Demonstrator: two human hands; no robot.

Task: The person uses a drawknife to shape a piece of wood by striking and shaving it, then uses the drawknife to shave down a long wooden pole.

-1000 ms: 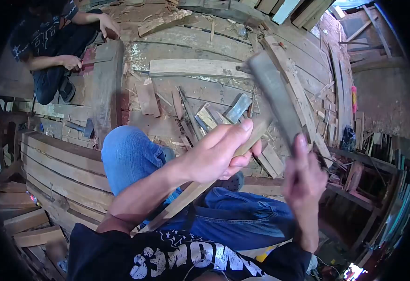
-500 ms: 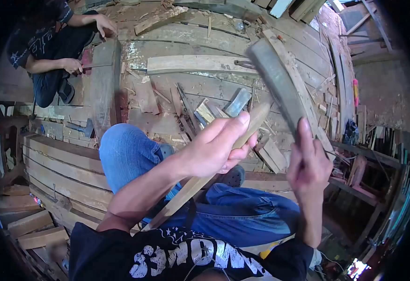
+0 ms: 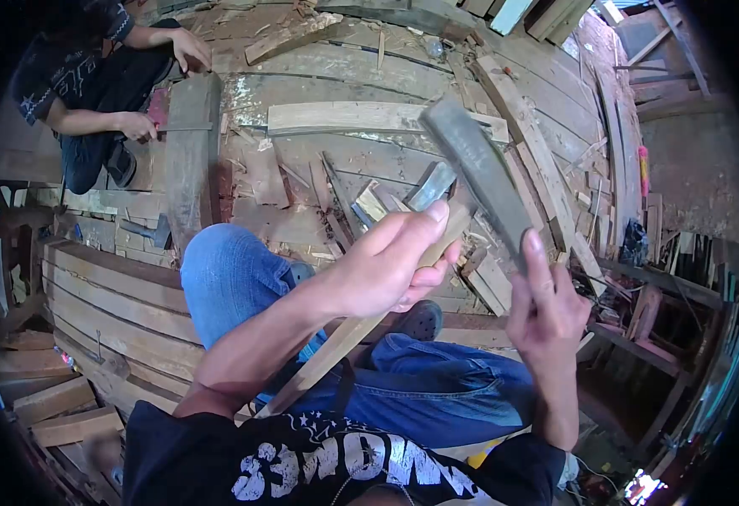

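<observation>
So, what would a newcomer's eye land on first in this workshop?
Most striking is the long dark chopping blade, held up mid-frame in the right hand beside the wooden strip, which the left hand grips above blue-jeaned knees. Around them spreads a plank floor littered with offcuts. At upper left another person crouches at a thick plank.

The big flat blade (image 3: 475,169) in the right hand (image 3: 547,316) went up a little, and now it has swung down and to the left. It sits right by the tip of the wooden stick (image 3: 336,346). Before, there was a gap between them. The right hand has dropped a bit too.
</observation>
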